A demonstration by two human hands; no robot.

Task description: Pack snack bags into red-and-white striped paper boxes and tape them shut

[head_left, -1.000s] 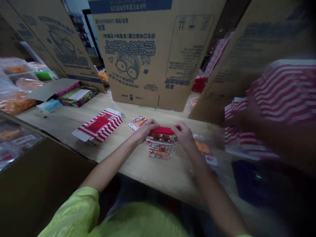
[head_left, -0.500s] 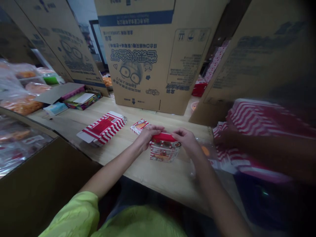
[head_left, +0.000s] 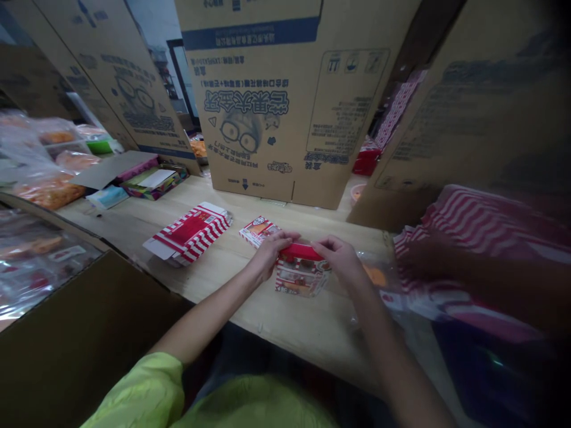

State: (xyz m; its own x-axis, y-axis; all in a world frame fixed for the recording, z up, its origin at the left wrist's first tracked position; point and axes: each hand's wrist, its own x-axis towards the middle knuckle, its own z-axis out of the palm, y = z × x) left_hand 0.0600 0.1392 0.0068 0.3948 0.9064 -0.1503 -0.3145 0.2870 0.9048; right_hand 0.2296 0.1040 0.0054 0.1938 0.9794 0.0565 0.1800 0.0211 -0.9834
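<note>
A small printed carton [head_left: 300,277] with a red top edge is held upright between my two hands, low over the wooden table. My left hand [head_left: 272,251] grips its left upper corner with fingers closed. At the right upper corner, my right hand [head_left: 339,257] pinches the red edge between thumb and fingers. Just behind my left hand lies another small printed carton [head_left: 259,229], partly covered by that hand. A flattened red-and-white striped carton [head_left: 190,233] rests farther left. Beside my right forearm is a clear plastic packet [head_left: 375,274] with something orange inside.
Large brown cardboard boxes [head_left: 267,151] stand along the table's back. A stack of striped cartons [head_left: 495,238] is at the right, with another person's blurred arm [head_left: 473,264] across it. An open cardboard box [head_left: 84,315] of bagged goods stands at the left, near a colourful small box [head_left: 154,180].
The view has shifted slightly, so everything sits a little farther right. Both hands keep their hold on the carton's top edge; its lower part looks slightly tilted.
</note>
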